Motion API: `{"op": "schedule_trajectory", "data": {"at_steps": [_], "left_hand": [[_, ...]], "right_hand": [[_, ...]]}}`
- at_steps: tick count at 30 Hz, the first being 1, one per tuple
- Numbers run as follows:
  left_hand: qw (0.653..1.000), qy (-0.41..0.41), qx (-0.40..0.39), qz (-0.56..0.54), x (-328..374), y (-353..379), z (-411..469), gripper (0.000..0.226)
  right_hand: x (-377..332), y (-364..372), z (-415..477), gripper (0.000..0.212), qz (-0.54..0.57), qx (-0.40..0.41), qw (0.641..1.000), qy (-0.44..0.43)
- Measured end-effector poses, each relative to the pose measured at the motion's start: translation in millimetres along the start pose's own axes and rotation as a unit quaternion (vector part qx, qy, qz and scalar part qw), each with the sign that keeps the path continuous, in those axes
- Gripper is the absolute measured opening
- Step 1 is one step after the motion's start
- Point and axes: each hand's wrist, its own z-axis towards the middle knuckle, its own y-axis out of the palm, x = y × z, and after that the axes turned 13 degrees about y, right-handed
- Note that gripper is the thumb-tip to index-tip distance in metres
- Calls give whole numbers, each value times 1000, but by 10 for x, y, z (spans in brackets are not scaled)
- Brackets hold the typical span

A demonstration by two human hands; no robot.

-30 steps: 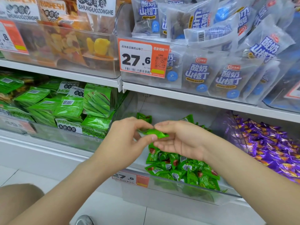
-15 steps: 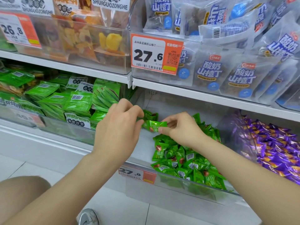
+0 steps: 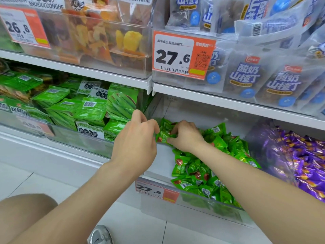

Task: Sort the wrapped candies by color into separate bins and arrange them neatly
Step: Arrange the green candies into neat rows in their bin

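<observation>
Right hand [image 3: 186, 136]: fingers curled, thumb and fingertips pinching the right end of one green candy [image 3: 164, 136].

Left hand [image 3: 139, 138]: seen from the back, fingers curled, fingertips closed on the left end of the same wrapper. The thumb is hidden.

Position of the held candy: between the two hands, above the rear left part of the clear bin [image 3: 193, 201]. The view does not show whether it touches the bin floor.

Green candy pile [image 3: 209, 175]: loose and unaligned in the same bin, directly below and to the right of the right hand, partly under the right forearm.

Purple candies [image 3: 309, 166]: in the adjacent bin, well to the right of the right hand.

Green snack packs [image 3: 91, 110]: in the bin to the left of the left hand, on the same shelf level.

Price tag 27.6 [image 3: 182, 55]: on the shelf above both hands.

Price tag 27.8 [image 3: 156, 191]: on the bin front, below the left wrist.
</observation>
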Motion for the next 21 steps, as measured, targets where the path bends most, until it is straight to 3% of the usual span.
{"op": "schedule_trajectory", "data": {"at_steps": [6, 15, 21], "left_hand": [[1000, 0, -4, 1, 9, -5, -6, 19], [1000, -6, -12, -7, 22, -15, -18, 18], [999, 26, 30, -2, 19, -3, -13, 22]], "right_hand": [[-33, 8, 22, 31, 60, 11, 998, 12], [-90, -29, -156, 52, -29, 79, 996, -18], [-74, -181, -211, 61, -18, 48, 998, -25]]}}
